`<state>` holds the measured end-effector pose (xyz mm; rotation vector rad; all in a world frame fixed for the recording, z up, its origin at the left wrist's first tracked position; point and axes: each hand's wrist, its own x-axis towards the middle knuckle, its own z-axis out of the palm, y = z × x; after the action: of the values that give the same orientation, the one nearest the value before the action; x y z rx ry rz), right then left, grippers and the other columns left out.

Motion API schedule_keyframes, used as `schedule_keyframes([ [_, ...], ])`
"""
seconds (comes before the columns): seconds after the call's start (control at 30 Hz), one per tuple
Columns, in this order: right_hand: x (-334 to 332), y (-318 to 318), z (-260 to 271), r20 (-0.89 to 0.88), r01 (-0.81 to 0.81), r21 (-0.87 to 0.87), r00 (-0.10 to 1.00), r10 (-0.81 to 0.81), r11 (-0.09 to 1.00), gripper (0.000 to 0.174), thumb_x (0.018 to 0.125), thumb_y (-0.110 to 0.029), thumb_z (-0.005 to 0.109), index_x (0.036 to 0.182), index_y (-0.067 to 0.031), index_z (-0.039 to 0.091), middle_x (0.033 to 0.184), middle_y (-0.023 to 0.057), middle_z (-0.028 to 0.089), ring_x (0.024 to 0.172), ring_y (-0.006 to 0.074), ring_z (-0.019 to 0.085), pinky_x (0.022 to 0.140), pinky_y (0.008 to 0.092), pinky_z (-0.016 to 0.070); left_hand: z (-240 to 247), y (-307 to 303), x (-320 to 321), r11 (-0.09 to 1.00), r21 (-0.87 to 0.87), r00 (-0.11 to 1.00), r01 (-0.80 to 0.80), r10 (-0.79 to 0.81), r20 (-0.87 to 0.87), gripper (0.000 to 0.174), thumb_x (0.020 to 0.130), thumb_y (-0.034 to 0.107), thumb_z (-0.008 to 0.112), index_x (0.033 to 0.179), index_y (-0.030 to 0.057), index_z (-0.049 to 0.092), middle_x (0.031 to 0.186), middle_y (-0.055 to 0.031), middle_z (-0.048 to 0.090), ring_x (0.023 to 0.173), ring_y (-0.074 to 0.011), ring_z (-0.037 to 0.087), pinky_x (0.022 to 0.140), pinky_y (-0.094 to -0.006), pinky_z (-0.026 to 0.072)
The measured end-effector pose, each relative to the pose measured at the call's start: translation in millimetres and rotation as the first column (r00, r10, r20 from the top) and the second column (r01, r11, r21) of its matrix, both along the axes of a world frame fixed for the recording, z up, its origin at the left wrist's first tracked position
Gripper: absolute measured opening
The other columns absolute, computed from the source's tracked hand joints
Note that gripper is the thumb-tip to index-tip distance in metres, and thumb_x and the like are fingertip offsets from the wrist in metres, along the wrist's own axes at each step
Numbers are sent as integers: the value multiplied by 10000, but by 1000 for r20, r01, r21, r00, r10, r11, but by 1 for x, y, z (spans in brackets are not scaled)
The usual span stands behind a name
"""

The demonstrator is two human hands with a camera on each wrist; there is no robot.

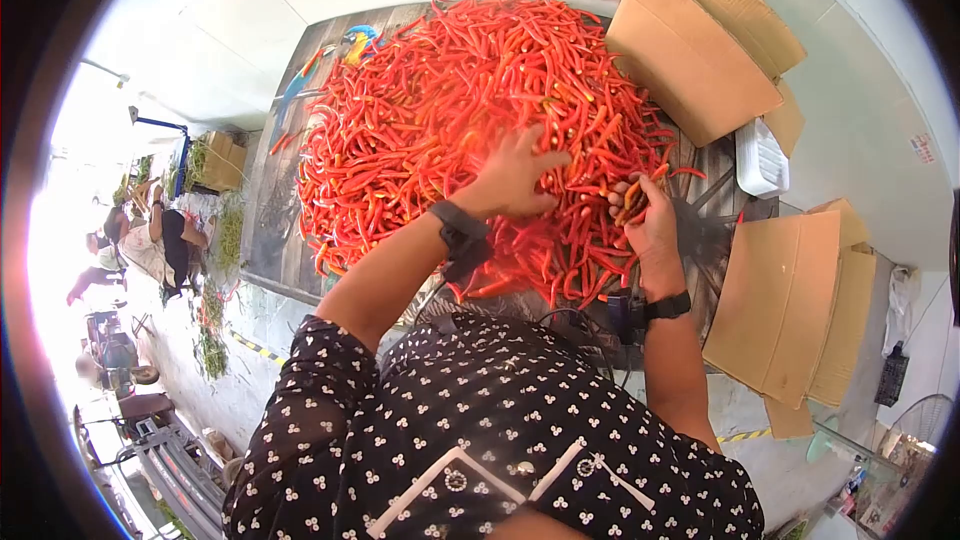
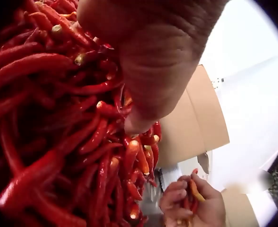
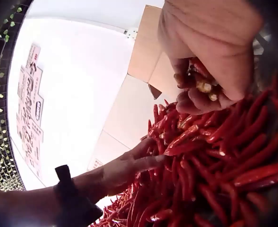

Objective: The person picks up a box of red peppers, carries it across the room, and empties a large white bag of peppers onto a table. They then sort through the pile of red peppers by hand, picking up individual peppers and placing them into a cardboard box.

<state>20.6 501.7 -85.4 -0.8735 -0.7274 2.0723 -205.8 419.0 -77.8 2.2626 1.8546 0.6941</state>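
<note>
Glossy red chili peppers (image 1: 400, 130), heaped on a dark plank-patterned worktop (image 1: 270, 230): hand picking in progress.
Left hand (image 1: 515, 180): fingers spread at the heap; any grip cannot be told. Right hand (image 1: 654, 225): fingers curled around several orange-red peppers (image 2: 195, 191), beside the heap. The step appears to be selecting pods; the next move likely calls for pinching one without dragging its tangled neighbours. An open brown cardboard box (image 1: 690, 55) and a white plastic tray (image 1: 762, 160) would restrict reach on the right.
</note>
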Motion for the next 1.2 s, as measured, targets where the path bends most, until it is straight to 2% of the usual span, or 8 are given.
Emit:
schedule_keyframes([
  [0.37, -32, 52, 24, 422, -85, 318, 905, -61, 944, 216, 796, -220, 641, 899, -33, 606, 560, 9, 516, 513, 110, 515, 463, 274, 422, 17, -75, 4, 942, -260, 961, 210, -248, -124, 226, 642, 234, 671, 851, 150, 663, 1202, -82, 467, 970, -342, 487, 802, -440, 463],
  [0.47, -53, 66, 11, 660, -396, 732, 611, -437, 554, 207, 799, -201, 621, 924, -41, 663, 684, 66, 634, 578, 165, 592, 569, 321, 476, 25, -66, -2, 897, -396, 971, 194, -233, -54, 217, 683, 241, 662, 869, 130, 653, 1177, -108, 491, 958, -324, 541, 794, -422, 473],
  [0.53, -60, 63, -7, 656, -430, 750, 580, -483, 503, 215, 789, -212, 622, 913, -41, 663, 714, 96, 645, 624, 211, 614, 607, 343, 475, 36, -56, -4, 877, -451, 982, 167, -189, -5, 225, 696, 235, 661, 891, 123, 649, 1172, -121, 495, 964, -319, 552, 794, -415, 474],
  [0.63, -59, 44, 1, 713, -572, 696, 478, -514, 434, 222, 779, -217, 610, 896, -34, 657, 745, 160, 642, 690, 296, 636, 630, 388, 470, 53, -35, -3, 941, -334, 997, -60, 70, 17, 310, 718, 209, 659, 1011, 119, 619, 1178, -146, 491, 1017, -326, 536, 801, -403, 476],
  [0.7, -51, 30, 3, 883, -785, 430, 264, -389, 445, 289, 768, -237, 600, 926, 3, 633, 828, 200, 635, 790, 350, 619, 714, 413, 477, 31, -15, -10, 996, 85, 995, -25, 17, 98, 397, 724, 213, 622, 1104, 110, 576, 1173, -132, 486, 1018, -334, 519, 805, -421, 468],
  [0.9, -6, 17, -5, 885, -729, 406, 465, -38, 552, 302, 776, -267, 608, 887, 14, 626, 732, 206, 614, 715, 347, 615, 662, 407, 471, 1, 6, 14, 1000, 7, 999, 20, -20, 29, 448, 709, 253, 649, 1140, 164, 564, 1227, -98, 479, 1106, -336, 458, 904, -481, 396],
  [1.1, -28, 57, 25, 875, -556, 432, 451, -179, 710, 353, 781, -305, 613, 899, 27, 622, 749, 205, 625, 711, 330, 616, 665, 370, 471, 6, -16, 31, 997, -36, 996, 61, -63, -61, 391, 691, 258, 649, 1072, 201, 583, 1167, -51, 500, 1083, -299, 460, 829, -485, 411],
  [1.2, -53, 74, 12, 824, -576, 559, 464, -324, 597, 321, 789, -274, 600, 932, 10, 640, 801, 200, 641, 772, 340, 625, 694, 399, 478, 5, -24, 36, 998, -43, 998, 54, -55, -25, 350, 681, 239, 646, 1025, 198, 595, 1124, -43, 507, 1054, -283, 470, 780, -463, 416],
])
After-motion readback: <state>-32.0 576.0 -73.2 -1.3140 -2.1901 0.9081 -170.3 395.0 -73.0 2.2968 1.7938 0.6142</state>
